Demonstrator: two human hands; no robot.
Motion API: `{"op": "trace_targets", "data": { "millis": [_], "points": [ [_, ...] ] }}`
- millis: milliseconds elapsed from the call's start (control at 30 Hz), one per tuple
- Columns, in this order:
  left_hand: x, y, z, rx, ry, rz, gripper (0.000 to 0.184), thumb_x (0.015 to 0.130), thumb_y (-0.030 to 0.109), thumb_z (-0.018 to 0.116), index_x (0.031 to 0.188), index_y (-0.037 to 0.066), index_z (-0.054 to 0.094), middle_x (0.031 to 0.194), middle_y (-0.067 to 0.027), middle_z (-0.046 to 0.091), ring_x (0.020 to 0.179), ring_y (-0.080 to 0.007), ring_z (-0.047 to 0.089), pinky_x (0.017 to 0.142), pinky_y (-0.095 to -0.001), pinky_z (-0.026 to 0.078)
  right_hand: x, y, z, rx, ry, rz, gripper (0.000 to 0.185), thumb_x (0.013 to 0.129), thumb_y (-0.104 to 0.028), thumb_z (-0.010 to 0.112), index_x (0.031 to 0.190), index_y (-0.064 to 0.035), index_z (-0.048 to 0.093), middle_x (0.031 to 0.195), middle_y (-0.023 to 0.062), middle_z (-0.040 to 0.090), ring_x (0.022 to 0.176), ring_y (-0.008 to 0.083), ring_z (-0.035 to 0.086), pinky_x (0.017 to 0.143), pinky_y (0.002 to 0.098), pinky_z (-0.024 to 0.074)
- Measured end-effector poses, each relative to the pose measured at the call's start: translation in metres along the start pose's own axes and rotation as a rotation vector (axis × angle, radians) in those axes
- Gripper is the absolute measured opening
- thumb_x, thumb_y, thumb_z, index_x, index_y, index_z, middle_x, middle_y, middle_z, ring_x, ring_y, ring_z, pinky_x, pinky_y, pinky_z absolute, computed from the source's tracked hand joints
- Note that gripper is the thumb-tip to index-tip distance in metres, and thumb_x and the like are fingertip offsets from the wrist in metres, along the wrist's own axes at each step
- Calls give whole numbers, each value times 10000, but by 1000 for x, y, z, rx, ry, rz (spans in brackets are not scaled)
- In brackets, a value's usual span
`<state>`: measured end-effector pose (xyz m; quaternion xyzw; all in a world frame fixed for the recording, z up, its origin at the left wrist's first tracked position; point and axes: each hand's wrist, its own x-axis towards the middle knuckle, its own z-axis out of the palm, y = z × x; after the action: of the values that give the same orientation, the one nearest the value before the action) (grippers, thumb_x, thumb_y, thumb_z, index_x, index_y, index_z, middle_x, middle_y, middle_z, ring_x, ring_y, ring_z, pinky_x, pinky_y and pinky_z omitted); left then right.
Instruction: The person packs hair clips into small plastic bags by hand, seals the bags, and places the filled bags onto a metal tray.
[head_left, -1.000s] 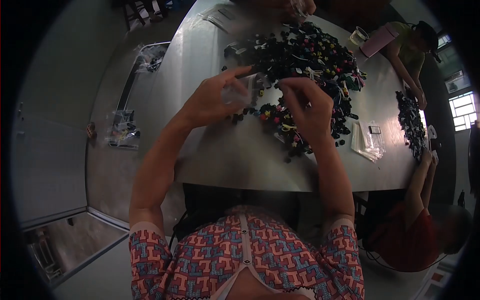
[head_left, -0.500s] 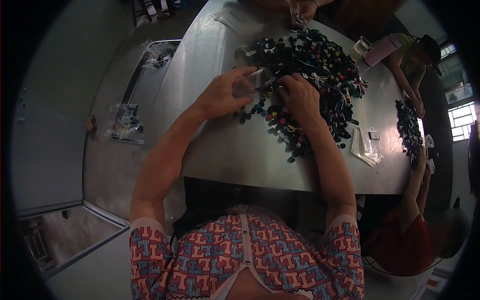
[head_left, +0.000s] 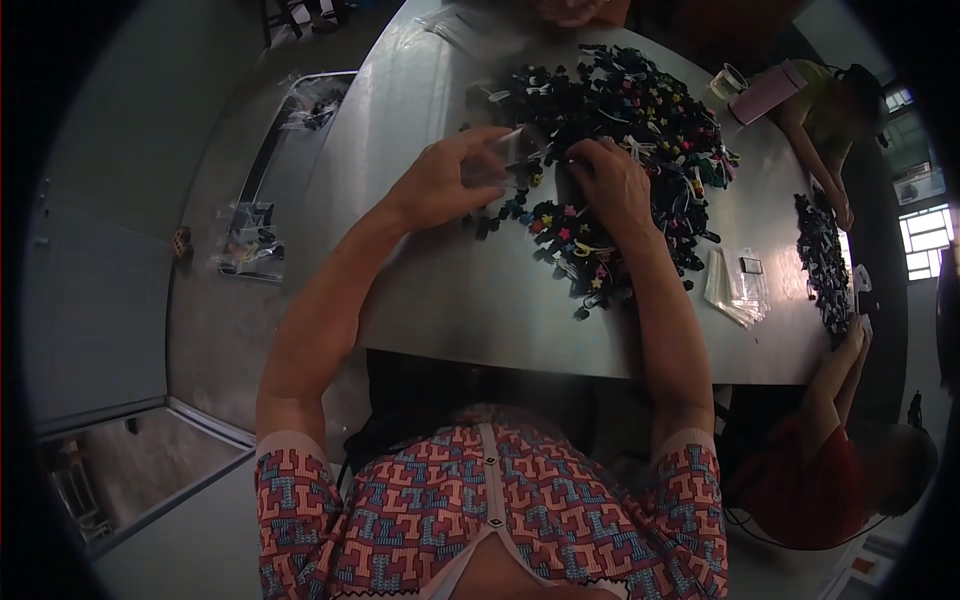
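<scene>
My left hand (head_left: 440, 182) is curled around a clear plastic bag (head_left: 518, 148), its mouth facing right toward my other hand. Just right of it, my right hand (head_left: 612, 185) is over the pile with its fingers bent and drawn together; whatever lies between the fingertips is hidden. Beneath both hands spreads a heap of small dark hair ties (head_left: 660, 110), many with coloured star or flower pieces. A looser part of the heap, with pink and yellow pieces, lies nearer to me below my right hand.
Flat clear bags (head_left: 735, 290) lie on the metal table (head_left: 480, 320) at right. A pink bottle (head_left: 768, 92) and a clear cup (head_left: 727, 82) stand at the far right. Co-workers sit around the table; a second dark pile (head_left: 825, 265) is beside them. Floor trays (head_left: 262, 180) hold filled bags.
The bag in my left hand has turned slightly, its mouth a little higher and wider. My right hand has shifted slightly right. The person's hands across the table have moved back.
</scene>
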<state>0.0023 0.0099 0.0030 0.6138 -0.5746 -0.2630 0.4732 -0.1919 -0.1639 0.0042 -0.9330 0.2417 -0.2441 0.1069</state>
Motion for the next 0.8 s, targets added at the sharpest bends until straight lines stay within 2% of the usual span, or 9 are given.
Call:
{"op": "trace_targets", "data": {
  "millis": [133,200,233,300,400,533,633,767,800],
  "points": [
    [1,-1,-1,26,-4,19,692,775,64,749,1412,63,480,1017,-75,684,983,-184,662,895,-326,515,0,-3,-4,26,14,-16,172,849,-128,689,1020,-109,698,913,75,669,832,267,670,757,365,528],
    [0,-2,0,-2,8,22,691,776,66,748,1412,55,477,1015,-75,686,985,-186,664,904,-328,513,1,-8,-12,283,67,103,202,860,-93,704,1062,-85,696,919,54,695,785,177,674,725,302,524],
    [0,-3,1,-30,15,25,690,778,69,746,1411,48,474,1014,-74,688,987,-189,666,913,-331,511,2,-13,-16,281,64,96,202,860,-93,704,1062,-85,696,919,54,695,785,177,674,725,302,524],
    [2,-9,1,-1,21,63,693,776,71,747,1411,44,472,1012,-70,692,1002,-194,666,934,-336,502,1,-27,-24,726,148,152,203,858,-46,722,1059,-50,696,923,32,701,766,81,636,690,233,498],
    [2,-5,1,10,10,53,700,771,74,751,1410,40,470,1008,-63,698,1036,-206,661,975,-345,483,-8,-62,-33,853,108,47,175,846,-9,731,1017,-25,696,918,14,693,758,43,602,659,208,482],
    [0,3,6,85,33,107,709,766,72,756,1412,39,467,1002,-58,700,1081,-224,648,1005,-359,469,-11,-84,-24,564,220,-120,194,821,2,739,1005,-42,699,909,33,691,674,68,598,583,224,486],
    [0,11,9,89,10,84,707,770,71,754,1415,41,466,997,-60,698,1078,-235,647,1000,-364,476,-13,-84,-18,467,269,-137,192,813,0,742,996,-46,701,905,36,690,636,81,594,561,232,484],
    [0,7,9,62,31,118,707,768,63,754,1413,30,467,1002,-64,699,1053,-227,653,975,-360,490,-17,-86,-23,477,257,-146,176,817,-3,740,984,-44,703,909,36,696,619,93,600,556,234,484],
    [0,9,6,14,9,43,702,772,67,754,1412,24,469,1007,-64,700,1035,-220,657,961,-356,496,-17,-82,-26,524,244,-93,163,823,-36,745,980,-45,704,911,41,698,613,107,608,562,242,489]
  ]
}}
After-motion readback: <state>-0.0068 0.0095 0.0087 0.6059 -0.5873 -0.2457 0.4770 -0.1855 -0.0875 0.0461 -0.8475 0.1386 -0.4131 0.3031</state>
